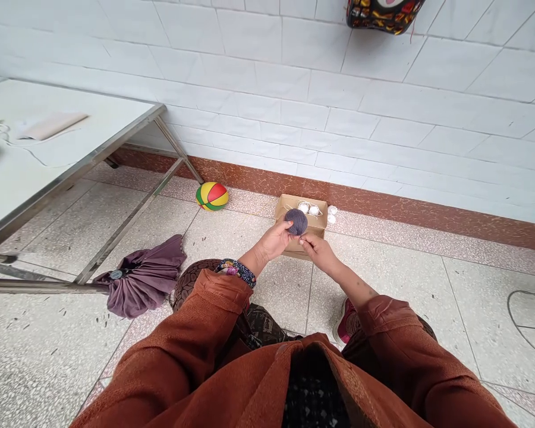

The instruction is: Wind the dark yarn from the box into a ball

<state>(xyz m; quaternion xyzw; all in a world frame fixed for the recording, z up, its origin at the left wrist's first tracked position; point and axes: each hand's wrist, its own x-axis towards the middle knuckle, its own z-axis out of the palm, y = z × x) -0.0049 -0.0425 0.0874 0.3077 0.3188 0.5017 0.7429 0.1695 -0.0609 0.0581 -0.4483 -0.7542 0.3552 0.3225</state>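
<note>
In the head view my left hand (274,241) is closed around a ball of dark grey-purple yarn (296,222), held up in front of me. My right hand (315,248) is just right of the ball, its thumb and finger pinched together at the ball's lower edge. They seem to hold the yarn's strand, which is thin and hard to see. Below and behind both hands an open cardboard box (283,205) sits on the floor. White balls of yarn (314,210) lie inside it, partly hidden by the grey ball.
A metal-framed table (116,131) stands on the left, with purple cloth (145,276) by its leg. A colourful ball (212,197) lies near the wall. White round things (332,214) sit right of the box. At far right is a wire frame (524,326); a dark patterned bag (383,18) hangs above.
</note>
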